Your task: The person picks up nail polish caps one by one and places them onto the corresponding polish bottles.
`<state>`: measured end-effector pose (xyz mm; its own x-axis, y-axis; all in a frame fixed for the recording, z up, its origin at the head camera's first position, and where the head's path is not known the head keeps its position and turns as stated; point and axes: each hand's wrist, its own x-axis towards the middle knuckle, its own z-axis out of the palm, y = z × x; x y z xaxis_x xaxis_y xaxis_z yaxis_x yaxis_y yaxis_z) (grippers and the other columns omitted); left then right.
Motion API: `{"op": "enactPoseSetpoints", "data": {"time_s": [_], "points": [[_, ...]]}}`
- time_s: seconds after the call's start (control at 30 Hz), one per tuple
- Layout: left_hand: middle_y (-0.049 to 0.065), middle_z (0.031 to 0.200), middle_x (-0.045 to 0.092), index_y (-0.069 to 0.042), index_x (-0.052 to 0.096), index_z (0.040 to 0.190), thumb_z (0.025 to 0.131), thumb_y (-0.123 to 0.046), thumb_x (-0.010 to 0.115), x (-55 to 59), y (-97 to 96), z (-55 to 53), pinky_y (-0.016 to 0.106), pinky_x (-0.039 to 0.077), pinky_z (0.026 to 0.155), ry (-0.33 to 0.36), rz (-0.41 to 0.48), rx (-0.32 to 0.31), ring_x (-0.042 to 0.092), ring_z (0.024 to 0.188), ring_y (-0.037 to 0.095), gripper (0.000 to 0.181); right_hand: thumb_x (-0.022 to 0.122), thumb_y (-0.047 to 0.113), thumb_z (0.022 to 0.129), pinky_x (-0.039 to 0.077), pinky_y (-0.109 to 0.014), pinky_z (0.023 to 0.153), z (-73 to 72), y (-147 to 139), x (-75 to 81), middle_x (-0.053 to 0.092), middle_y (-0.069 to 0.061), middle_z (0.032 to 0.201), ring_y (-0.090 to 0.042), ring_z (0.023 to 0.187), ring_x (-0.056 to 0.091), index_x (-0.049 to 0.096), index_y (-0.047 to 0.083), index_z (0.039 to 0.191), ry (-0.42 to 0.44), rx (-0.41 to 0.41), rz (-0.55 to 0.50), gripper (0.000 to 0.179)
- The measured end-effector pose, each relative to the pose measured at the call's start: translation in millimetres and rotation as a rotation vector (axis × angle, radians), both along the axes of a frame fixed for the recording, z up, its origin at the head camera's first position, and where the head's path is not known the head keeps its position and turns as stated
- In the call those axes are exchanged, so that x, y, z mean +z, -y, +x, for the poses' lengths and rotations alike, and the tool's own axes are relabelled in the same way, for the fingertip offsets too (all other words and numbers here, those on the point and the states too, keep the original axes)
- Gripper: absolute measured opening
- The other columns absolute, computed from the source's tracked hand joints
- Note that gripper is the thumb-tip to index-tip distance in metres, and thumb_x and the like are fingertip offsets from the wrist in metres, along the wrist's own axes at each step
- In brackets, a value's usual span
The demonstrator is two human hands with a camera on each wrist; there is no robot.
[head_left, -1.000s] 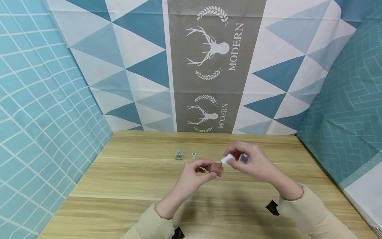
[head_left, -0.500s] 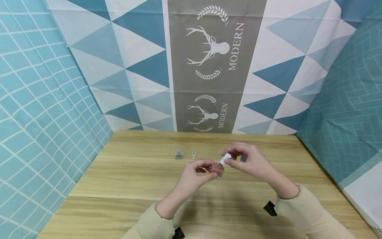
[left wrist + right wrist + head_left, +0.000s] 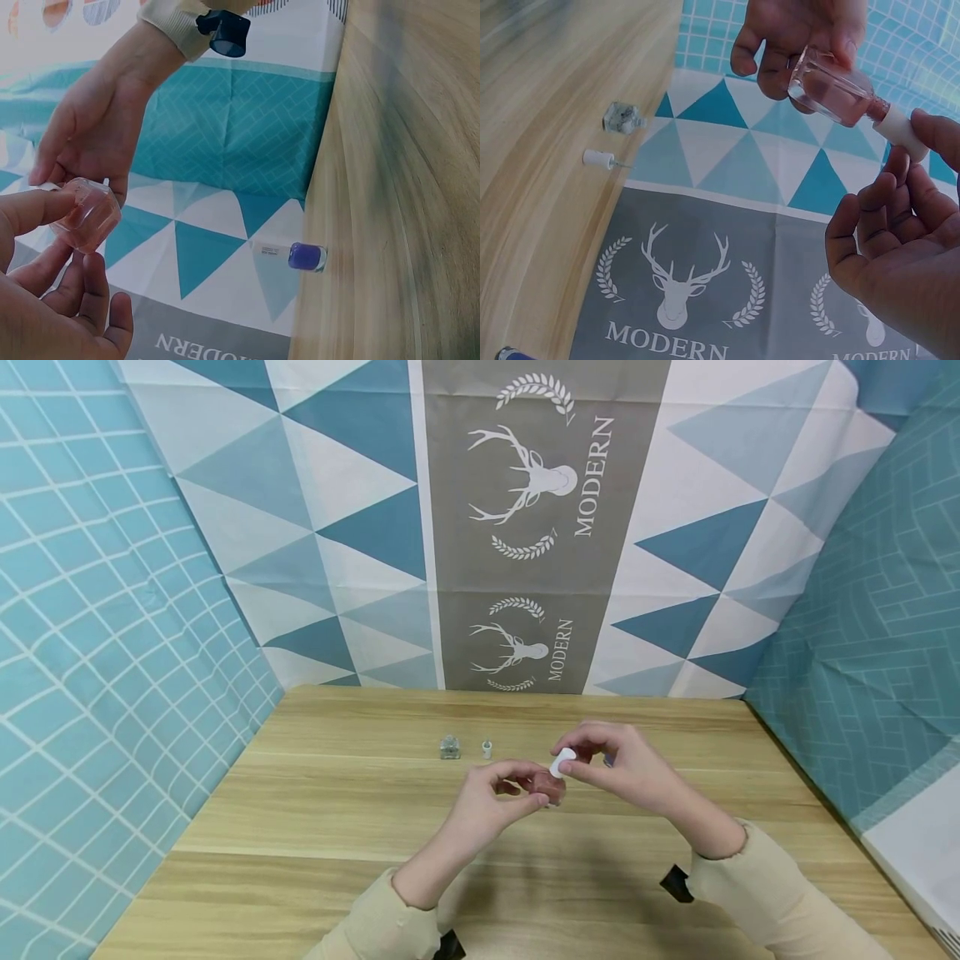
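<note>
A small glass nail polish bottle (image 3: 832, 90) with pink polish is tilted in the air above the table. My left hand (image 3: 487, 797) grips its body between thumb and fingers. My right hand (image 3: 630, 772) pinches the white cap (image 3: 900, 133) at the bottle's neck. In the right wrist view, part of the threaded neck shows between cap and bottle. The cap's brush is out of sight. Behind both hands on the table are a clear glass bottle (image 3: 450, 747) without a cap and a white brush cap (image 3: 487, 750), its brush pointing up.
A purple nail polish bottle (image 3: 306, 256) stands on the wooden table (image 3: 337, 827); in the head view my right hand mostly hides it. Patterned cloth (image 3: 360, 527) hangs behind the table's back edge, with blue tiled cloth (image 3: 97, 610) on the left.
My right hand has moved slightly left and toward the bottle. The cap, earlier a little apart from the neck, is now at it. My left hand has barely moved.
</note>
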<state>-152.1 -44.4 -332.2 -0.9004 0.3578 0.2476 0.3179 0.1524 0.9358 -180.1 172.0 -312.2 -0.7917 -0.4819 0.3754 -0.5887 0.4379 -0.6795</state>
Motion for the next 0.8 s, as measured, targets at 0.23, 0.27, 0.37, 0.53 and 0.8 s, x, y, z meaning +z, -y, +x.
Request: {"op": "enactPoseSetpoints", "data": {"time_s": [0.23,0.27,0.37,0.53,0.8], "points": [[0.01,0.099,0.07,-0.001,0.068,0.107,0.08,-0.002,0.071,0.9,-0.4,0.9,0.05,0.046,0.088,0.003,0.006,0.0,0.061,0.094,0.021,0.027,0.07,0.014,0.085,0.049,-0.025,0.066,-2.1,2.3,-2.5,0.065,0.005,0.086,-0.011,0.075,0.056,0.069,0.016,0.097,-0.006,0.031,-0.024,0.012],[0.01,0.098,0.07,-0.001,0.068,0.107,0.08,-0.002,0.071,0.9,-0.5,0.9,0.05,0.047,0.087,0.001,0.005,0.002,0.061,0.093,0.02,0.027,0.07,0.014,0.085,0.049,-0.025,0.066,-2.2,2.5,-2.8,0.065,0.005,0.086,-0.011,0.075,0.056,0.069,0.017,0.097,-0.003,0.032,-0.026,0.012],[0.009,0.098,0.07,-0.002,0.068,0.106,0.08,-0.004,0.072,-3.8,-1.3,-1.6,0.049,0.047,0.087,-0.005,0.007,0.004,0.061,0.093,0.018,0.027,0.071,0.016,0.085,0.049,-0.025,0.067,-2.4,3.1,-3.8,0.064,0.005,0.084,-0.011,0.075,0.056,0.069,0.017,0.096,0.009,0.029,-0.028,0.011],[0.006,0.095,0.07,-0.008,0.07,0.106,0.079,-0.008,0.074,-25.7,-3.4,-14.7,0.046,0.047,0.087,0.004,0.024,0.013,0.06,0.091,0.016,0.027,0.072,0.018,0.084,0.048,-0.025,0.067,-2.0,3.9,-4.5,0.063,0.005,0.083,-0.012,0.075,0.055,0.069,0.018,0.095,0.029,0.012,-0.023,0.011],[0.002,0.093,0.07,-0.012,0.071,0.105,0.079,-0.015,0.076,-32.0,-4.1,-17.8,0.041,0.049,0.085,-0.018,0.031,0.019,0.06,0.089,0.014,0.027,0.074,0.019,0.082,0.046,-0.024,0.064,-2.2,5.0,-4.6,0.061,0.005,0.079,-0.011,0.072,0.054,0.069,0.016,0.092,0.033,-0.001,-0.022,0.011]]}}
